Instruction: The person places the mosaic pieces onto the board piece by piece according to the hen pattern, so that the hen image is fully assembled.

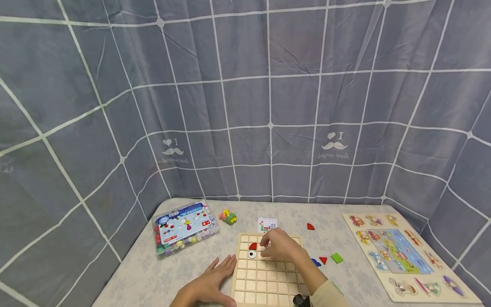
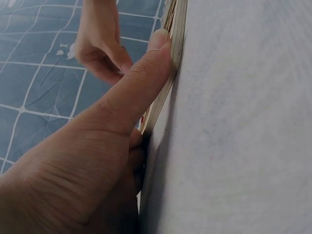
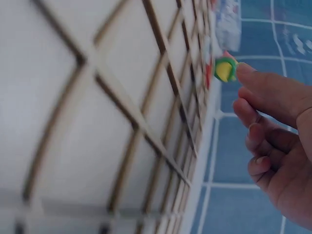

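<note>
On the left of a pale table [image 1: 130,277], in front of a grey checked curtain [image 1: 245,102], a clear box [image 1: 188,229] lies at a slant; beads [image 1: 180,244] in red, green, yellow and white show around its printed label.

Next comes a person's left hand [image 1: 212,281], fingers straight and slightly spread, at the board's near-left side. The left wrist view adds what the head view barely shows: the thumb lying along the board's edge.

Beyond sits a small toy [image 1: 228,216] in pink, yellow and green.

At centre is the board [image 1: 261,285], wooden and ridged into squares. Toward its far left, a red piece [image 1: 252,246] and an eye disc [image 1: 252,254] occupy neighbouring squares. A printed card [image 1: 267,224] lies just past the far edge.

The right hand [image 1: 279,245] hovers over the board, fingers bent, thumb forward. The right wrist view shows the curled fingers from the palm side, the toy appearing past the tips; whether they hold anything, I cannot tell. Hand and forearm hide several squares and part of a blue piece [image 1: 316,262].

Rightward are a red wedge [image 1: 310,226], a red triangle [image 1: 323,260] and a green square [image 1: 337,258]. Far right, a puzzle [image 1: 383,281] holds picture pieces around a central scene.
</note>
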Tool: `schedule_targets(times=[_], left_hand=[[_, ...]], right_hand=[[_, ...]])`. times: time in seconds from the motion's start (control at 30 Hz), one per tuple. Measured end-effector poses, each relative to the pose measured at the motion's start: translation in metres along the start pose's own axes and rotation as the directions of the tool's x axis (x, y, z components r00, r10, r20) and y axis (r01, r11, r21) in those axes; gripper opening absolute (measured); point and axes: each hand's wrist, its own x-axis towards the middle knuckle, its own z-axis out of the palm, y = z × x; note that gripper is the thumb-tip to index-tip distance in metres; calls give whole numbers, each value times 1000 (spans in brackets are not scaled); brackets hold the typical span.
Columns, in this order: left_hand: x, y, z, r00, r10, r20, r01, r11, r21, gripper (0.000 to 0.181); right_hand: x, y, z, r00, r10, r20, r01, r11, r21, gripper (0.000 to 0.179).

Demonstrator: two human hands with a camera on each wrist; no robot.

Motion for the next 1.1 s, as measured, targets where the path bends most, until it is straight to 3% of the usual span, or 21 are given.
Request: schedule_targets(times=[0.17, 0.37, 0.6, 0.9, 1.1], left_hand=[[1, 0, 0, 1000, -12, 13, 12, 1000, -8, 107], [4, 1, 4, 999, -24, 46, 23, 1000, 15, 105], [3, 0, 6, 998, -19, 52, 16, 999, 45, 104], [1, 0, 2, 995, -61, 80, 60, 998, 15, 101], [2, -1, -2, 999, -22, 42, 21, 999, 29, 105]], right_hand=[[-15, 16, -17, 999, 20, -26, -19, 1000, 6, 24], [-52, 38, -34, 993, 106, -59, -105, 994, 20, 27], [-83, 60, -41, 960, 256, -111, -254, 967, 31, 28], [-90, 68, -46, 945, 291, -150, -290, 957, 29, 29], [-86, 72, -53, 930, 321, -181, -321, 947, 32, 29]])
